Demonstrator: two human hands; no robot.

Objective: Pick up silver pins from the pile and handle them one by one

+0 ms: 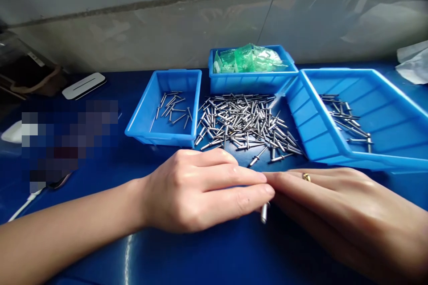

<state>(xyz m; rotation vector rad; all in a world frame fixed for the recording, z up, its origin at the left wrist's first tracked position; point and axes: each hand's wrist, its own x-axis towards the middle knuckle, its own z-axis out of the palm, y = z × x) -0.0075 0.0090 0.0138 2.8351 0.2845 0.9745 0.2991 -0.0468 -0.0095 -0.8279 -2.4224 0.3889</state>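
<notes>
My left hand [200, 189] and my right hand [337, 205] meet at the fingertips, low over the blue table. Below the touching fingertips sticks out the silvery body of a blind rivet [264, 213], pinched at my left fingertips. The fingers of my right hand are pressed together and bent inward; what they hold, if anything, is hidden behind them. Just beyond both hands, a heap of blind rivets [245, 120] lies loose on the table. One blind rivet [257, 156] lies at the heap's near edge.
A blue bin [163, 138] with several rivets stands left of the heap. Another bin [250, 82] with green plastic bags is behind it; a larger bin [394, 102] with rivets is to the right. A white device [84, 85] and a blurred-out object [70, 147] lie left.
</notes>
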